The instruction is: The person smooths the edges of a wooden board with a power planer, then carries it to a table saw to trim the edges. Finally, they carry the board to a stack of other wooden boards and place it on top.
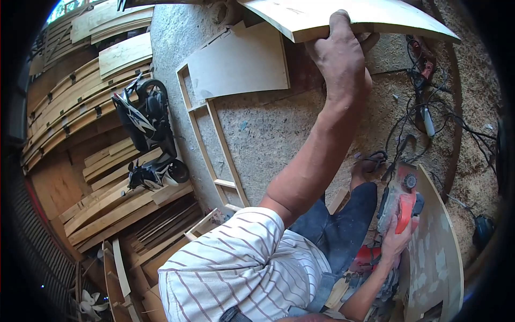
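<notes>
My left hand reaches far out and grips the edge of a pale wooden board, thumb on the top face and fingers underneath. Down at the right, my right hand is wrapped round the red handle of a dusty power tool with a round knob at its front end. Beside that tool a curved wooden panel with patchy grey marks stands on edge. Beyond my left forearm, another pale panel lies over a slatted wooden frame on the floor.
Black cables tangle on the shaving-strewn floor at the right. A parked motorcycle stands at the left, before stacked planks. Loose timber lies lower left. A white fan is at the bottom left.
</notes>
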Motion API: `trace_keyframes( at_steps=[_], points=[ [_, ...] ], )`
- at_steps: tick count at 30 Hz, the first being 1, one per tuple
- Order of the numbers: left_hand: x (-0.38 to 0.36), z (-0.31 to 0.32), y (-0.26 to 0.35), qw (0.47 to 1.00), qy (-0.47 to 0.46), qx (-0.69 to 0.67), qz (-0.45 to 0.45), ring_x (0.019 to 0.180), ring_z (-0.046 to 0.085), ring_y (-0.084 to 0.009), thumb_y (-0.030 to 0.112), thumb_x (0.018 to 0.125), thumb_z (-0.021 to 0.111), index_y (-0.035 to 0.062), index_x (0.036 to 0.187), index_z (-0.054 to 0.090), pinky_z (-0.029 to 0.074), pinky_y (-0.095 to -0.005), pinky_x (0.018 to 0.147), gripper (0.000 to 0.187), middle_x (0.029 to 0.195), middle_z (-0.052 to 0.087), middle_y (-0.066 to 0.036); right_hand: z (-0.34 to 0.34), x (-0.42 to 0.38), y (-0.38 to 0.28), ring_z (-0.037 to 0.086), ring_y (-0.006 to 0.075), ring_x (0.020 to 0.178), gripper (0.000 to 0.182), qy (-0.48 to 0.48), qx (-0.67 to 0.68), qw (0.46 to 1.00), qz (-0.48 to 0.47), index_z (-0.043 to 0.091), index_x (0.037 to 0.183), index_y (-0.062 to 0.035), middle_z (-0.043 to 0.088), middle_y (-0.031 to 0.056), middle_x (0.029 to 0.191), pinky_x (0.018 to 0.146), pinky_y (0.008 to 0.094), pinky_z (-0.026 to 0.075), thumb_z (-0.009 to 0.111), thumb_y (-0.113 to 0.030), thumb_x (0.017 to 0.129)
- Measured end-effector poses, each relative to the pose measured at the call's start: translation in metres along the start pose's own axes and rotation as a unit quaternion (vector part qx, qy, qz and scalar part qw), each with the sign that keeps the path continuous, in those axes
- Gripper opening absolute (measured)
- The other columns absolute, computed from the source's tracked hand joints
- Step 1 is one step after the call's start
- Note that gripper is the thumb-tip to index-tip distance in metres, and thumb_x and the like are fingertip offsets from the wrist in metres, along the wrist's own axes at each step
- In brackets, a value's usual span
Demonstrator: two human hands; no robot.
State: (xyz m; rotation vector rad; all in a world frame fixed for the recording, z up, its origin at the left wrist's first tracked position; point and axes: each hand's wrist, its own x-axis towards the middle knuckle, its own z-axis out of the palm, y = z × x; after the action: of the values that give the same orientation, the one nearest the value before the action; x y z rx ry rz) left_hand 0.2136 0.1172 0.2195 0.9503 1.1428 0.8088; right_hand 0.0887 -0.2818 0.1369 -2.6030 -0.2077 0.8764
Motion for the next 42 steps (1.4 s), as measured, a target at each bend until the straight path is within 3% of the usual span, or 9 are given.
trace_keyframes(
  at_steps=[8, 18, 42],
  points=[
    [0.000, 0.006, -0.002, 0.999, -0.031, -0.038, 0.008, 0.084, 0.065, -0.0191, 0.019, 0.097, 0.055, -0.0048, 0.111, 0.052, 0.064, -0.0379, 0.073, 0.028, 0.102, 0.061, -0.015, -0.008, 0.002, -0.017, 0.056, 0.0494, 0.107, 0.067, -0.027, 0.019, 0.999, 0.035, 0.053, 0.132, 0.0069, 0.062, 0.0315, 0.116, 0.093, 0.0530, 0.042, 0.061, -0.048, 0.095],
    [-0.003, 0.014, -0.005, 0.997, -0.043, -0.062, 0.008, 0.085, 0.065, -0.0194, 0.019, 0.097, 0.055, -0.0048, 0.112, 0.052, 0.064, -0.0379, 0.074, 0.028, 0.101, 0.061, -0.015, -0.001, 0.007, -0.005, 0.057, 0.0493, 0.107, 0.070, 0.016, -0.023, 1.000, 0.012, 0.053, 0.131, 0.0100, 0.061, 0.0334, 0.116, 0.094, 0.0534, 0.041, 0.061, -0.049, 0.095],
    [-0.003, 0.023, -0.004, 0.993, -0.071, -0.095, 0.021, 0.087, 0.066, -0.0201, 0.019, 0.097, 0.055, -0.0049, 0.113, 0.051, 0.063, -0.0377, 0.077, 0.029, 0.099, 0.062, -0.014, -0.012, 0.015, -0.008, 0.055, 0.0496, 0.112, 0.071, -0.006, -0.011, 0.999, 0.045, 0.052, 0.133, 0.0093, 0.059, 0.0340, 0.122, 0.097, 0.0530, 0.041, 0.063, -0.049, 0.094]
  ],
)
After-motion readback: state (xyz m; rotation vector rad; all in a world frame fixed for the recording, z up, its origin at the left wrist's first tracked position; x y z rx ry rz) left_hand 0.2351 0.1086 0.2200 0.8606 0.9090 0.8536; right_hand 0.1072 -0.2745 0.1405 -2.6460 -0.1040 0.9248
